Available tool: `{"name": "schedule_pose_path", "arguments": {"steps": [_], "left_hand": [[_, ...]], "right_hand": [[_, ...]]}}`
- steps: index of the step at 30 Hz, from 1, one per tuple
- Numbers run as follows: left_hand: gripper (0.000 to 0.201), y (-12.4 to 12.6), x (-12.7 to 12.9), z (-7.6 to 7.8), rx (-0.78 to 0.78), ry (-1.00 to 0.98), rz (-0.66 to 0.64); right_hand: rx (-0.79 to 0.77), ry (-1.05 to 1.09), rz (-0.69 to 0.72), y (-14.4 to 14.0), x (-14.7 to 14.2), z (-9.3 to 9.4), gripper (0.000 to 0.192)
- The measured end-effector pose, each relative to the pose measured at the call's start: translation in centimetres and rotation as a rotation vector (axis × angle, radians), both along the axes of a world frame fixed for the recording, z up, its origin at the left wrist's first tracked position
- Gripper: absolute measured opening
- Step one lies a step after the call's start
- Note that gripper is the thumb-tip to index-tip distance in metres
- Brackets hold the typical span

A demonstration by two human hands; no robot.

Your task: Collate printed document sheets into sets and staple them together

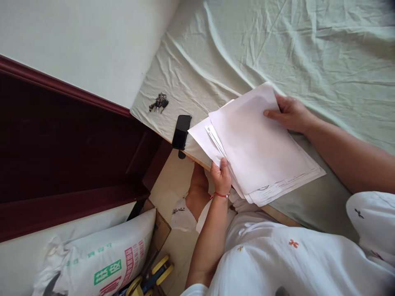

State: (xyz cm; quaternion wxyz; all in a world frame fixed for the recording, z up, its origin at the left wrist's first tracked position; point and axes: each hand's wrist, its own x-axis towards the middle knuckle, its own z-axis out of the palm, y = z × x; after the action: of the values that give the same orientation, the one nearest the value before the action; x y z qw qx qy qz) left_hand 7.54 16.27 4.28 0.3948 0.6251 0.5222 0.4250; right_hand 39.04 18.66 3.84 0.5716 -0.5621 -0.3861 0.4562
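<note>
A loose stack of white paper sheets (249, 135) is held over the edge of the bed. My left hand (221, 176), with a red string bracelet at the wrist, grips the near left side of the stack, thumb on top. At the upper right edge, my right hand (290, 113) pinches the sheets, its thumb lying across the top page. That top page looks blank, while printed lines show on sheets beneath along the lower edge. Several sheets stick out unevenly on the left. The fingers under the stack are hidden.
A black phone (181, 132) lies at the bed's edge, left of the papers. Beyond it rests a bunch of keys (159, 102) on the pale green sheet (240, 49). Dark red wooden furniture (68, 152) stands left, above a printed white sack (105, 255) and a yellow-and-blue object (157, 271).
</note>
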Motion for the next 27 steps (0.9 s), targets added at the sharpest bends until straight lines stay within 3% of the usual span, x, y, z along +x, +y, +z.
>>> {"name": "schedule_pose_path", "arguments": {"steps": [3, 11, 17, 23, 27], "left_hand": [[0.059, 0.1, -0.2, -0.1, -0.011, -0.013, -0.017], [0.052, 0.2, -0.4, -0.5, -0.035, -0.012, -0.065], [0.050, 0.1, -0.4, -0.5, -0.033, -0.019, -0.054], [0.052, 0.3, -0.1, -0.2, -0.017, -0.041, 0.052], [0.045, 0.5, -0.3, -0.2, -0.061, -0.023, -0.014]], "right_hand": [[0.007, -0.036, 0.075, -0.1, 0.1, 0.3, 0.028], [0.003, 0.028, 0.035, -0.1, 0.0, 0.2, 0.029], [0.026, 0.082, -0.044, -0.4, -0.2, 0.0, 0.022], [0.075, 0.185, -0.157, -0.5, -0.3, 1.0, 0.038], [0.102, 0.234, -0.213, -0.2, -0.1, 0.8, 0.044]]}}
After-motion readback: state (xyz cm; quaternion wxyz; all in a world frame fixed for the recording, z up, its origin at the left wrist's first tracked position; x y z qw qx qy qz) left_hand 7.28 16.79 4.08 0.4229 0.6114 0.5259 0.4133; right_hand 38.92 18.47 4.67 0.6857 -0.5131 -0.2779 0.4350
